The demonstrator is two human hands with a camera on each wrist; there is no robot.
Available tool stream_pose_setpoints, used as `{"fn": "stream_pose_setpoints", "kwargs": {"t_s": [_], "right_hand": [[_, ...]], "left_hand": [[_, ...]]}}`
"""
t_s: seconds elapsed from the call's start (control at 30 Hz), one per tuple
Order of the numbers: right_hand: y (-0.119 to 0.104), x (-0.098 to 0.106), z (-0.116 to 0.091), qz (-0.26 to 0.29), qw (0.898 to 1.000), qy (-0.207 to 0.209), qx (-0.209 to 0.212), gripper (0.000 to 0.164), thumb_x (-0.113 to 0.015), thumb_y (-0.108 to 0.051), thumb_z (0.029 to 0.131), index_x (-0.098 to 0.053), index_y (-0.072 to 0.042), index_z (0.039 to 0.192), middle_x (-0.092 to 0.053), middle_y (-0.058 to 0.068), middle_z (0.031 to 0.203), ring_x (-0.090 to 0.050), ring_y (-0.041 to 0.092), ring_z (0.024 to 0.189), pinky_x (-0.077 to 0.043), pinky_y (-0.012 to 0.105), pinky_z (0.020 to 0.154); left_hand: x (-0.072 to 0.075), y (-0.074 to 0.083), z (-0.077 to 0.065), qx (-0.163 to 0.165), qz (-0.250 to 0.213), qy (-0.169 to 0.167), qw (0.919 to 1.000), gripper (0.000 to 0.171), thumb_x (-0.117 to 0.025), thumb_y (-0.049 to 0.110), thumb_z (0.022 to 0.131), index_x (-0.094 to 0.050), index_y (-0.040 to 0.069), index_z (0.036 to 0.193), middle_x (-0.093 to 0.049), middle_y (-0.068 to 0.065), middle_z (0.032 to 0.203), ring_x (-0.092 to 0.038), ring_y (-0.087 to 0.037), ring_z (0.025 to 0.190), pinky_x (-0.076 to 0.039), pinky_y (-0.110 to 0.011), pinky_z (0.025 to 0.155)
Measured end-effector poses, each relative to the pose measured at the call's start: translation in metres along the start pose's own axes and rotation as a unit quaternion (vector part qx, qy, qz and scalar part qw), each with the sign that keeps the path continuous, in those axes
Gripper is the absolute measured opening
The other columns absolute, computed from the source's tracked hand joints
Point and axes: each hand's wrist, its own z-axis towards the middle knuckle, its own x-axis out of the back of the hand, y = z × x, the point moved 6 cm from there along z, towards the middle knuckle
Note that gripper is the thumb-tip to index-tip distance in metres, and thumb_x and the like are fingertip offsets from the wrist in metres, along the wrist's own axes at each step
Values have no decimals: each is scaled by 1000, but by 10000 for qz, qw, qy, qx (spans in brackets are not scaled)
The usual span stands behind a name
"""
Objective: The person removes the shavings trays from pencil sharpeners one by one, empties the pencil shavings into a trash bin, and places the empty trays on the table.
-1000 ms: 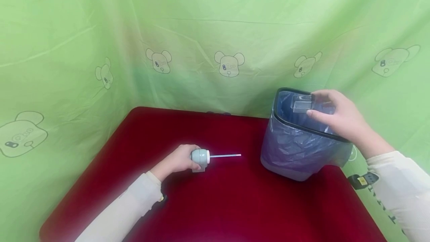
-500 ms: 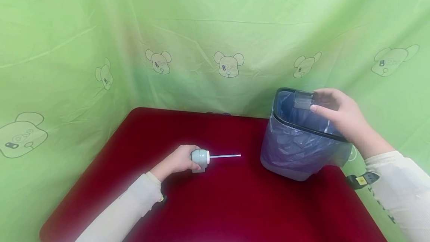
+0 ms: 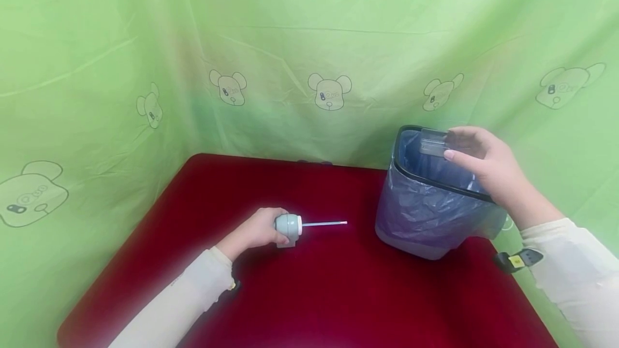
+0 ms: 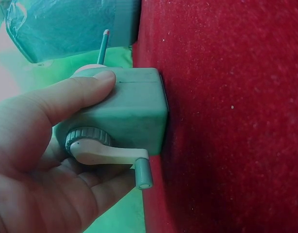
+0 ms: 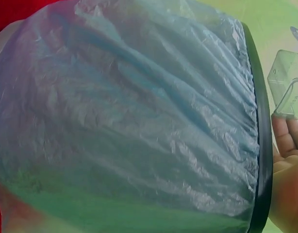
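Note:
My left hand (image 3: pixel 258 228) grips a grey-green crank pencil sharpener (image 3: pixel 288 224) on the red cloth, and a pencil (image 3: pixel 324 224) sticks out of it to the right. In the left wrist view the thumb lies across the sharpener's body, with the crank (image 4: pixel 112 153) facing the camera. Over the mouth of a bin (image 3: pixel 425 219), my right hand (image 3: pixel 498 165) pinches a small clear plastic box (image 3: pixel 432 143) between thumb and fingers. That clear box also shows in the right wrist view, beyond the bin's dark rim (image 5: pixel 263 131). Whether anything is inside the box cannot be made out.
The bin stands at the right of the red-covered table (image 3: pixel 338 294), lined with a translucent bluish bag folded over its rim. A green curtain (image 3: pixel 280 26) printed with bear heads surrounds the table at the back and sides.
The clear box has tilted and risen slightly in the right hand, staying over the bin. The left hand, sharpener and pencil have kept their place.

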Motion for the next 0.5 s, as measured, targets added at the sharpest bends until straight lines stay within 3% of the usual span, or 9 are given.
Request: {"fn": "stream_pose_setpoints", "kwargs": {"t_s": [0.5], "right_hand": [[-10,-14,3,343,9994,-58,-1,47,-68,-12,98,-53,-10,142,-64,-20,122,-60,-4,111,-45,9,89]], "left_hand": [[1,2,-1,-51,37,-13,10000,60,-93,20,72,-67,8,124,-69,0,102,-63,-18,87,-57,-40,81]]}}
